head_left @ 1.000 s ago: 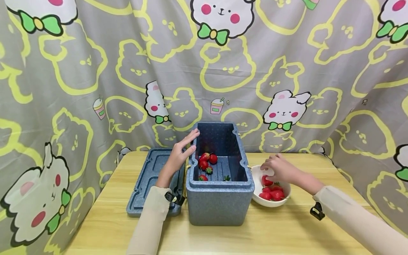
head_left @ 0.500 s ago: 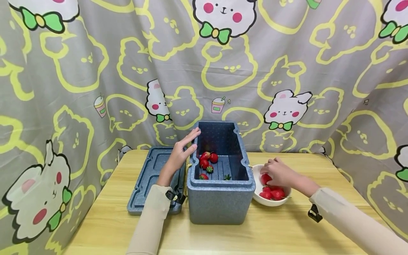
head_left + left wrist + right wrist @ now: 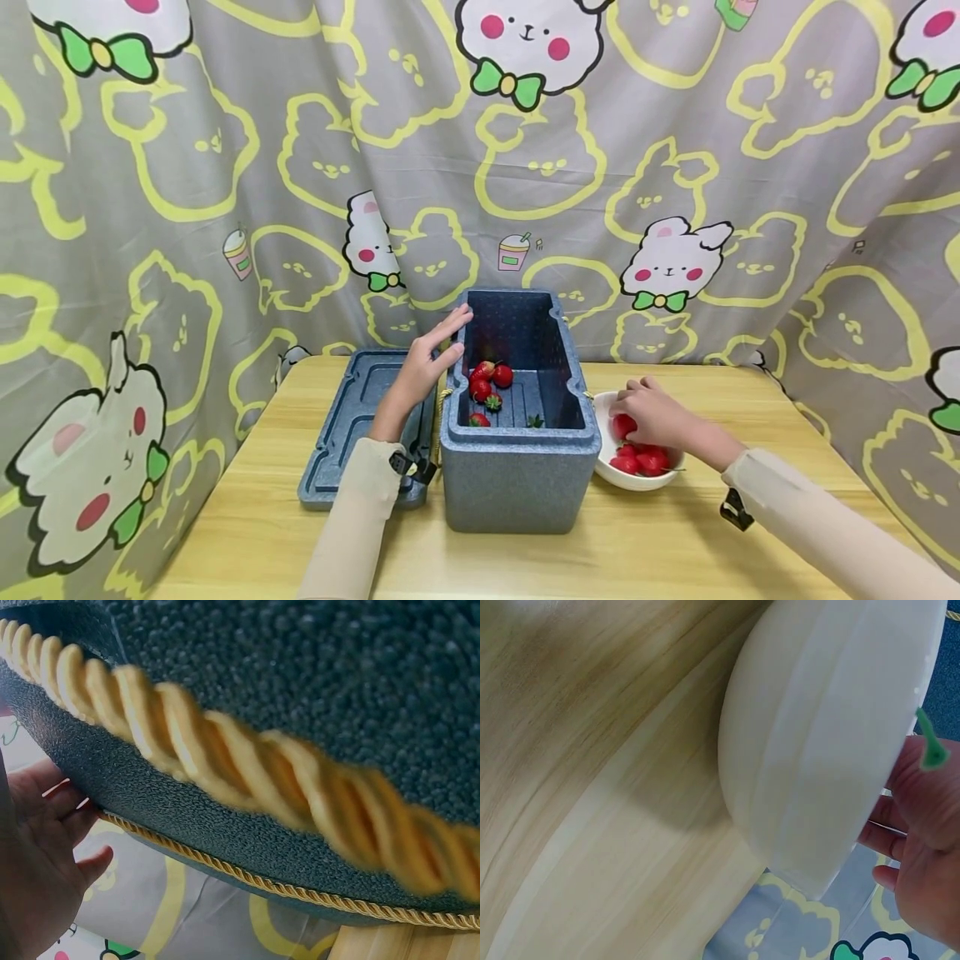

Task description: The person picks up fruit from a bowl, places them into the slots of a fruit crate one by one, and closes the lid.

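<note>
Head view: a glossy red strawberry [image 3: 623,427] sits in a white bowl [image 3: 630,482] right of a blue-grey box [image 3: 517,492], pinched by the bent fingers of the right hand [image 3: 660,417]. The left hand [image 3: 422,371] rests against the box's left rim without gripping, fingers nearly straight, thumb apart. Left wrist view reveals thick twisted gold cord [image 3: 255,765] along the box's side, barely visible from the head.

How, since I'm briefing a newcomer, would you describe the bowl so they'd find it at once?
On the wooden table, find the open grey-blue box in the middle. Just to its right, with the right hand over it, sits the bowl. Unlike the box and its lid, it is round, white and holds strawberries.
</note>
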A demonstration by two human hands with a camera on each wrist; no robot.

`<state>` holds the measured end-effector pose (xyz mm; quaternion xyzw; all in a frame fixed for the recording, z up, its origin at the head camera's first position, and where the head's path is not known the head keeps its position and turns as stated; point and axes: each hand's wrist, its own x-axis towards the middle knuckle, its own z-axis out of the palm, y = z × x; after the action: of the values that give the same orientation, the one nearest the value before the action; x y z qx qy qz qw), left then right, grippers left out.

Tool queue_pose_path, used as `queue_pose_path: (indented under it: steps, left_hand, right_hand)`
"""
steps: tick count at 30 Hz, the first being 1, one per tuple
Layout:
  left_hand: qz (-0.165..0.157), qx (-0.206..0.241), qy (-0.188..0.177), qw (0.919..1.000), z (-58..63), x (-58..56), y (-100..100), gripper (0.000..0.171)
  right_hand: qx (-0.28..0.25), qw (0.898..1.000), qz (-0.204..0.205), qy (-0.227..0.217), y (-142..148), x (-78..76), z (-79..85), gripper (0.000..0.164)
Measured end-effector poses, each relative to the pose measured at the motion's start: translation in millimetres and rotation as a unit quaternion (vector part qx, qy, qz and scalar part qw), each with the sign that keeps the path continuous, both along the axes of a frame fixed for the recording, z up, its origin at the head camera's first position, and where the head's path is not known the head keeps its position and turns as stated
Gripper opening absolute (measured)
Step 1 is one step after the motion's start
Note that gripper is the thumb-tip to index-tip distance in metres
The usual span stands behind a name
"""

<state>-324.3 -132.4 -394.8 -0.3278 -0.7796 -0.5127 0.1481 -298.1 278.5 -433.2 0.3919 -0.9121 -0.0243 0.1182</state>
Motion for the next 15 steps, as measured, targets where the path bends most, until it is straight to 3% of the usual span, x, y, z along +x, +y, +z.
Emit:
queue_pose_path:
  steps: [4,15]
  left_hand:
    - [0.000,0.001,0.002,1.0000,1.0,0.3,-0.2,0.051]
    - [0.002,0.000,-0.004,1.0000,0.8,1.2,0.6,0.051]
  right_hand:
    - [-0.007,1.000,0.015,0.013,-0.9,0.0,-1.0,0.023]
    - [-0.021,0.999,0.023,-0.010,-3.2,1.4,-3.6,0.023]
